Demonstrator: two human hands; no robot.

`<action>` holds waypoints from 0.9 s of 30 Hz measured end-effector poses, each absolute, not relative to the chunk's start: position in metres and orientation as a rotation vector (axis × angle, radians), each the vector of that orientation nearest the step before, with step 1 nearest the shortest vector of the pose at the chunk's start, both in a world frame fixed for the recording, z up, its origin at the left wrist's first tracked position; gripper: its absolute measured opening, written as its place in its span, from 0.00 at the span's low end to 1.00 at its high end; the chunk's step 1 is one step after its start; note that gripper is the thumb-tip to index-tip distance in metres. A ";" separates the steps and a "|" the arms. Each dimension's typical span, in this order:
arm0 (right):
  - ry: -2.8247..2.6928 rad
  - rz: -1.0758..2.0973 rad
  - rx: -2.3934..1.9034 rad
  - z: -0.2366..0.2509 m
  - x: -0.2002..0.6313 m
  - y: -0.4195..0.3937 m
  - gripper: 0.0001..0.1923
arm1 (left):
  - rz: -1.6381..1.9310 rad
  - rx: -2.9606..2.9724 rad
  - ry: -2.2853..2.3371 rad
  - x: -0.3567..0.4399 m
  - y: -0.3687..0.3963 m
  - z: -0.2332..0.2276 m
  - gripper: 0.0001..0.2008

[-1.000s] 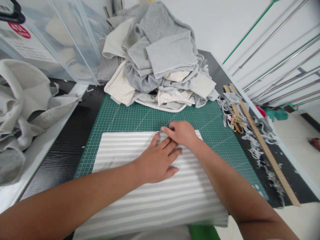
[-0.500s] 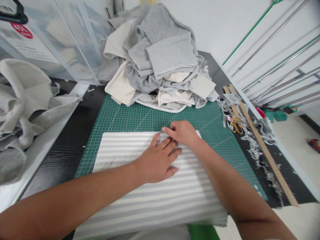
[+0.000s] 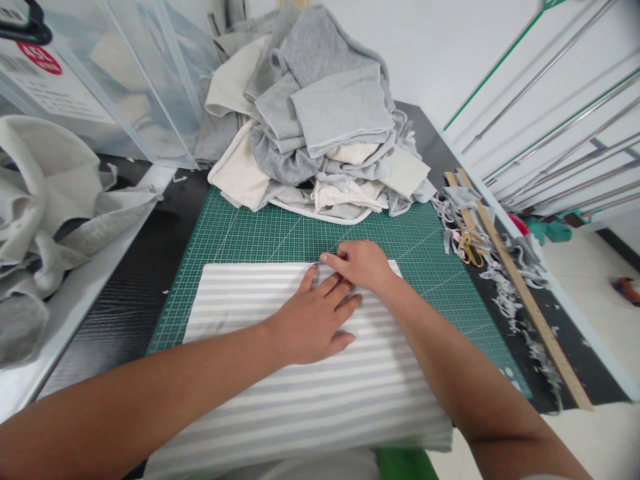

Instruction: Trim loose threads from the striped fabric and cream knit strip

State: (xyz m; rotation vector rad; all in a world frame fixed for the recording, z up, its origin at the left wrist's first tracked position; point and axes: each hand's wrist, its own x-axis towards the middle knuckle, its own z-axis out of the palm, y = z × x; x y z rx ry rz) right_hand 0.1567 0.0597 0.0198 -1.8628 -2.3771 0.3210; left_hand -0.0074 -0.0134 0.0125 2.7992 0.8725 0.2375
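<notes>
Though its print is too blurred to read, a red-and-white label (image 3: 35,67) marks the clear bin (image 3: 125,87) at 10 o'clock. Green cutting mat (image 3: 240,233) on black table (image 3: 125,280). Striped cloth (image 3: 280,407) at centre: left hand (image 3: 313,323) flat on it, right hand (image 3: 363,265) pinching its 12 o'clock edge.

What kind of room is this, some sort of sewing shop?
Probably a sewing or fabric-cutting workroom. A green cutting mat covers the table, a heap of grey and cream fabric pieces sits behind it, and scissors lie by a long wooden ruler among fabric scraps.
</notes>
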 end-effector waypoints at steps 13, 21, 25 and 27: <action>-2.351 0.314 -1.904 0.018 0.156 0.060 0.29 | 0.264 2.792 0.866 -0.008 -0.014 0.011 0.28; -2.353 0.260 -1.919 0.018 0.153 0.057 0.30 | 0.259 2.792 0.869 -0.007 -0.013 0.012 0.28; -2.353 0.235 -1.958 0.018 0.151 0.055 0.30 | 0.259 2.794 0.868 -0.007 -0.013 0.012 0.29; -2.356 0.235 -1.983 0.019 0.150 0.056 0.30 | 0.255 2.798 0.864 -0.007 -0.014 0.013 0.29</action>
